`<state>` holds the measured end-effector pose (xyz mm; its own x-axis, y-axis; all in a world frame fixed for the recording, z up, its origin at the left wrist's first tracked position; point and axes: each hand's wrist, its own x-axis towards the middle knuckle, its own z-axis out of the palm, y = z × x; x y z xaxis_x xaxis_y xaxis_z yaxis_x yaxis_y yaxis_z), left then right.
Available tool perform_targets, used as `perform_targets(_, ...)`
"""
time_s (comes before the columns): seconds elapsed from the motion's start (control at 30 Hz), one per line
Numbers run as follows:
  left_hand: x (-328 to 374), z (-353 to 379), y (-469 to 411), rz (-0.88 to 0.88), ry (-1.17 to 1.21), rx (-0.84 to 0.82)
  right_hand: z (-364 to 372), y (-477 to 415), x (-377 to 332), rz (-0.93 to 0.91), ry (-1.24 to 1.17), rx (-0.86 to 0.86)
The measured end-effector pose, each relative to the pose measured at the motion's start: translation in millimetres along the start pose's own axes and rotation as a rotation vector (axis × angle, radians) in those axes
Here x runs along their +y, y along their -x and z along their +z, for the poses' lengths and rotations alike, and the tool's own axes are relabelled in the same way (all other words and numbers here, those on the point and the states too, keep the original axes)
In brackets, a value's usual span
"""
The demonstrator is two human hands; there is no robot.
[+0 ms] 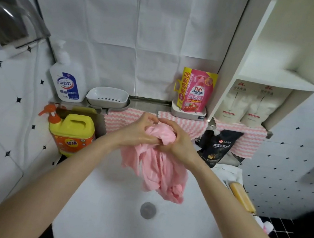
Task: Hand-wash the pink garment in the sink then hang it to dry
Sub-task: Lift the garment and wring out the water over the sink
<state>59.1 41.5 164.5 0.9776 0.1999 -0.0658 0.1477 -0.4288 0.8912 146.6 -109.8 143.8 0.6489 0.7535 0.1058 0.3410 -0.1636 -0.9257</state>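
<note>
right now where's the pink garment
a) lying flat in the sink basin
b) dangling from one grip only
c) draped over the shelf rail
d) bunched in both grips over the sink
D: the left grip and the right grip both clutch the bunched top of the pink garment, and the rest of it hangs down over the white sink.

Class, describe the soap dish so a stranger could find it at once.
Behind the white sink runs a metal shelf. The soap dish sits there, right of the white pump bottle. Unlike its taller neighbours, it is a low, empty, slotted tray.
</note>
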Motion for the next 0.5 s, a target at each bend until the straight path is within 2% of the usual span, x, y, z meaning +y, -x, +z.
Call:
perform_targets(0.07, -10, -7, 4, -0.072, -0.112, -0.027, 2, 2, 0, 0.014, 0.018, 0.010)
perform_targets(0.13, -17, -4, 10, -0.070, -0.162, -0.075, 6, 4, -6, 0.020, -0.030, 0.054)
perform_targets(0.17, -20, 3, 12, -0.039, -0.117, -0.096, 9, 5, -9, 0.026, -0.079, 0.088)
perform_targets(0.23, -20, 21, 21, -0.003, 0.130, -0.085, 13, 3, -13, 0.062, -0.244, 0.156)
perform_targets(0.33, -25, 47, 21, 0.019, 0.477, 0.071, 21, -1, -16, 0.108, -0.483, 0.207)
perform_targets(0.5, -27, 68, 20, -0.028, 0.512, 0.155, 39, -6, -15, 0.149, -0.616, 0.249)
